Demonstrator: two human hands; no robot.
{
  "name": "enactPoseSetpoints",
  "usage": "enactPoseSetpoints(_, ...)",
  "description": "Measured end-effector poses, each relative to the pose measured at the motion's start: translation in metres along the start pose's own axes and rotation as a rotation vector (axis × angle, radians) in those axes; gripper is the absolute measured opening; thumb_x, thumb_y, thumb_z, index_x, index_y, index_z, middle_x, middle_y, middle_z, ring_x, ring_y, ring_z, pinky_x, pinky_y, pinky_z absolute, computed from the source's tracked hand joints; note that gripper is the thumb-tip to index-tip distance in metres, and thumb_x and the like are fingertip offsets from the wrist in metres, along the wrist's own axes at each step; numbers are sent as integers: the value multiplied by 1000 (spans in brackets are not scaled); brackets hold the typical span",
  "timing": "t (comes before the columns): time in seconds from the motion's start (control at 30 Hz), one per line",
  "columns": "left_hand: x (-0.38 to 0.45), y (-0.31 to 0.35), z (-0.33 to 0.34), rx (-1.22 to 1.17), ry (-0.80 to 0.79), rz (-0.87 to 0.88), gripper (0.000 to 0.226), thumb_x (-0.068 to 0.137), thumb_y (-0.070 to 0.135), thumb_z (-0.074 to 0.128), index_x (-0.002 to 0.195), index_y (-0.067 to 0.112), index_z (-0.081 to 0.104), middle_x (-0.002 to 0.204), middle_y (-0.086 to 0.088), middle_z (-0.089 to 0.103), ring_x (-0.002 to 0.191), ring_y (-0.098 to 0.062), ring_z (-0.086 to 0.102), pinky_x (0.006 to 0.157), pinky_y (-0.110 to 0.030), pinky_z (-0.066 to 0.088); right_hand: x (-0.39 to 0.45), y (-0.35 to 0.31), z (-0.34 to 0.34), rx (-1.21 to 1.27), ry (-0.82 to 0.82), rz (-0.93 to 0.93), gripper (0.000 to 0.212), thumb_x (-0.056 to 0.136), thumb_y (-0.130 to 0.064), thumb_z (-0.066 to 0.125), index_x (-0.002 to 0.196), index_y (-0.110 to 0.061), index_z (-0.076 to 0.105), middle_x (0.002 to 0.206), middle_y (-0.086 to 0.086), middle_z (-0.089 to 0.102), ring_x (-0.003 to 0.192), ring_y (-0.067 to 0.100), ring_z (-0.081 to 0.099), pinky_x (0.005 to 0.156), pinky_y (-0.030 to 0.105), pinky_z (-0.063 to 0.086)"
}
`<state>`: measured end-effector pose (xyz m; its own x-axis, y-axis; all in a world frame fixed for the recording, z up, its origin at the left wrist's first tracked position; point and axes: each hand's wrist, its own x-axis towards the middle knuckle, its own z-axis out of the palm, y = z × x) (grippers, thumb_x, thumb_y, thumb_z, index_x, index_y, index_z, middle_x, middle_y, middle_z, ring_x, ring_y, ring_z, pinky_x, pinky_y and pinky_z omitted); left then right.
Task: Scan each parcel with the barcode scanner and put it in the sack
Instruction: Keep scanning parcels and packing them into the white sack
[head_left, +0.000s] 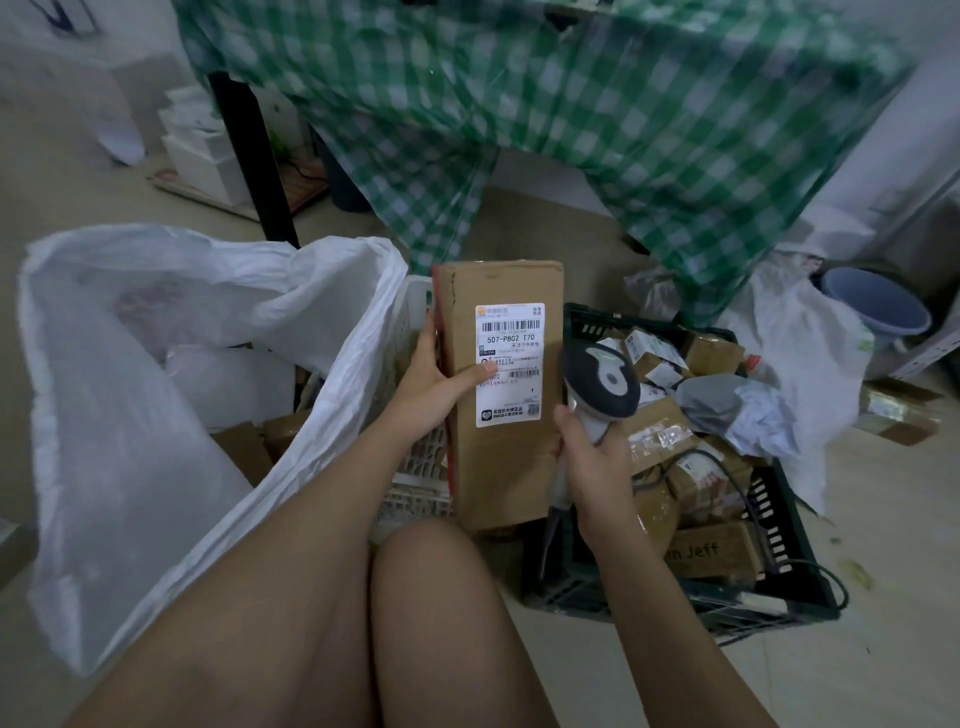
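A tall cardboard parcel (506, 457) with a white shipping label (510, 364) stands upright in the middle. My left hand (434, 379) grips its left edge, thumb lying across the label. My right hand (587, 457) holds the grey barcode scanner (602, 382) by its handle, its head close to the parcel's right side. The white sack (156, 374) gapes open at the left, with a few brown boxes visible inside. A dark green crate (779, 525) at the right holds several more parcels.
A white basket (415, 467) stands between sack and parcel. A table with a green checked cloth (571, 130) rises behind. Crumpled white plastic (795, 358), a grey bucket (878, 306) and a loose box (898, 410) lie at the right. My bare knees fill the foreground.
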<state>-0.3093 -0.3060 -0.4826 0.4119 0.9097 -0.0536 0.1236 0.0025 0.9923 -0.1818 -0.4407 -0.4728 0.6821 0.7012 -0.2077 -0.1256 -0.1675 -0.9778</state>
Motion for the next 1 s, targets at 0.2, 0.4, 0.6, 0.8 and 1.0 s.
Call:
enactPoseSetpoints(0.2, -25, 70, -27, -35, 74, 141, 94, 78, 26, 79, 150, 34, 17, 139, 10, 49, 113, 1, 54, 97, -31, 50, -7, -53, 19, 75, -27, -100, 32, 93, -23, 60, 123, -18, 49, 98, 1, 63, 78, 15, 60, 82, 38, 51)
enactPoseSetpoints(0.4, -61, 141, -92, -8, 266, 306, 97, 79, 20, 78, 153, 24, 15, 139, 8, 48, 116, -5, 54, 86, -11, 49, -26, -109, 54, 121, -133, -219, 33, 92, -22, 59, 124, -18, 50, 109, 5, 64, 91, 20, 62, 87, 42, 52)
enactPoseSetpoints(0.6, -96, 190, -168, -64, 474, 445, 82, 82, 13, 74, 148, 21, 26, 122, 11, 59, 99, 4, 63, 79, -23, 57, -34, -145, 101, 40, -233, -266, 52, 92, -22, 61, 138, -13, 40, 124, 6, 56, 109, 22, 55, 95, 39, 45)
enactPoseSetpoints(0.8, -94, 180, -213, 231, 605, 429, 102, 68, 46, 82, 147, 35, 20, 142, 11, 44, 129, -9, 48, 105, -44, 45, -19, -142, 145, -111, -302, -220, 55, 84, -16, 70, 132, -8, 44, 116, 9, 59, 97, 22, 54, 81, 35, 45)
enactPoseSetpoints(1.0, -52, 131, -216, 455, 535, 262, 116, 68, 53, 79, 151, 41, 0, 149, 0, 29, 135, -19, 37, 109, -49, 38, 17, -105, 180, -202, -293, -59, 74, 76, -26, 80, 138, -12, 42, 131, 8, 56, 117, 30, 55, 102, 48, 44)
